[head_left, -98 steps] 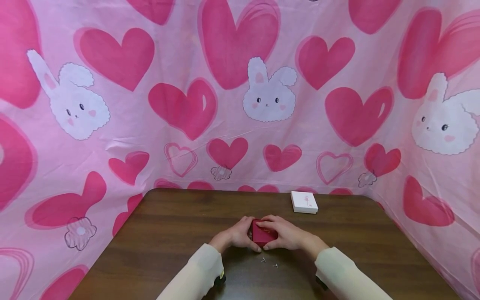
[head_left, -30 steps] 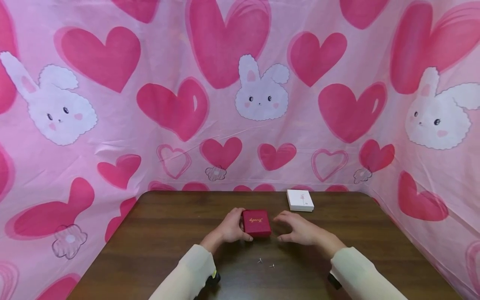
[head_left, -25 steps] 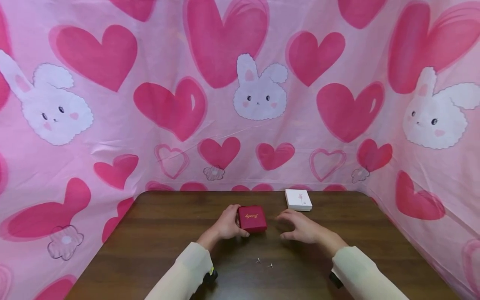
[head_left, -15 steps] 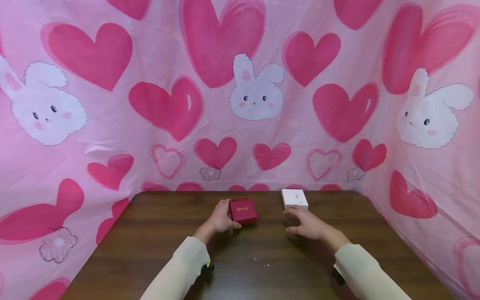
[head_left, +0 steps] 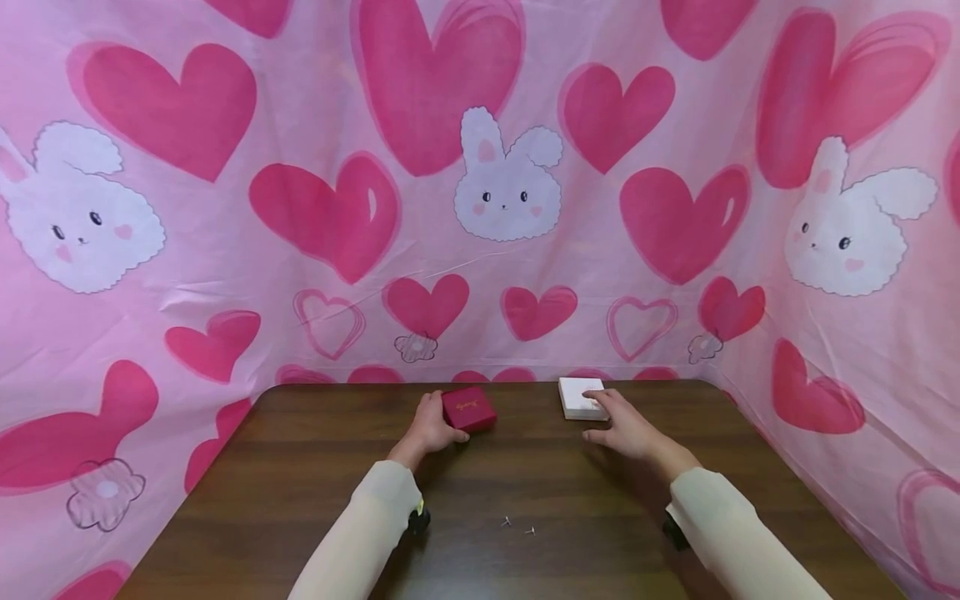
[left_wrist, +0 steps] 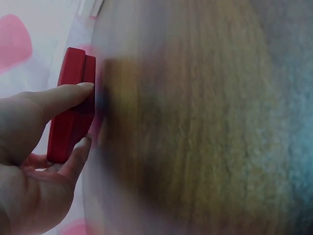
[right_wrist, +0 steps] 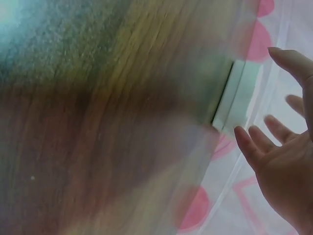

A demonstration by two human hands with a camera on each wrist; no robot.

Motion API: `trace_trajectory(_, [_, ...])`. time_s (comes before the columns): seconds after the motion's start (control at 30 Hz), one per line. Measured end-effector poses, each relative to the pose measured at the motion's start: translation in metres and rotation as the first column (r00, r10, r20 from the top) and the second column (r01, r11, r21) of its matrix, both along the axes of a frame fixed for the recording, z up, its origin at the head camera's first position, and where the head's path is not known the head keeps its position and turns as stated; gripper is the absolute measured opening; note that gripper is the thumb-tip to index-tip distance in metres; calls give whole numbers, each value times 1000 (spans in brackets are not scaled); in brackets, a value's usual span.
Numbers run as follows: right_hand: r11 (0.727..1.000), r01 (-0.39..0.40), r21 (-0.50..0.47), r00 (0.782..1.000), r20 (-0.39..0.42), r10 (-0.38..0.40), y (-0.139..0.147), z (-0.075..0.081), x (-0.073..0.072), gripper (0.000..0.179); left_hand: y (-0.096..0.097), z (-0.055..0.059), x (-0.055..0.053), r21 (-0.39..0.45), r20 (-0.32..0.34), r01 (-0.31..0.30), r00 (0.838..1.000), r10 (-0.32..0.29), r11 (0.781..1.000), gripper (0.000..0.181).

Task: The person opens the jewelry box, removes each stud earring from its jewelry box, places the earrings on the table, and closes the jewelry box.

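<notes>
A red jewelry box [head_left: 470, 408] with gold lettering on its lid is gripped by my left hand [head_left: 429, 427] at its left side. In the left wrist view, the thumb lies along one side of the red box [left_wrist: 71, 105] and the fingers are round the other. A flat white box [head_left: 573, 402] with a small print stands at the table's back. My right hand [head_left: 633, 432] reaches over its right front corner, fingers spread; whether they touch it I cannot tell. In the right wrist view, thumb and fingers are apart beside the white box [right_wrist: 239, 95].
Two tiny stud-like pieces, perhaps earrings, lie on the brown wooden table [head_left: 450, 550]: one stud [head_left: 506, 522] and another stud [head_left: 531, 531] just right of it. A pink heart-and-rabbit cloth [head_left: 510, 275] hangs behind the table and along both sides.
Both hands held the red box at first. The right hand let go and moved to the white box, while the left hand carried the red box back and left. The camera view shifted slightly.
</notes>
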State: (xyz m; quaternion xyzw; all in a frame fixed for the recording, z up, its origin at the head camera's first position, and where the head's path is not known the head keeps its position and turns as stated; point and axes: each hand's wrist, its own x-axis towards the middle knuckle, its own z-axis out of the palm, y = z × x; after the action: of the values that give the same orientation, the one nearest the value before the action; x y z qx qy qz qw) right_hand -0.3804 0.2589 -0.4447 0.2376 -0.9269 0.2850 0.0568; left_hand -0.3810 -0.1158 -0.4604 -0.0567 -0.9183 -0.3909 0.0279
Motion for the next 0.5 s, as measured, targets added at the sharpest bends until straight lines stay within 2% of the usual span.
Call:
trace_trajectory(0.23, [997,68,-23,997,45,-67,3,-3,-8,84,-7,-6,-5,-1,11,-66,998,66,998,81])
trace_trajectory(0.4, [996,89,-19,993,74,-87,8,-1,-13,88,-7,-7,-7,5,10,-75,997,74,997,81])
trace_trajectory(0.5, [995,100,-17,992,81,-98,12,-2,-15,91,-5,-7,-6,12,3,-73,997,73,997,89])
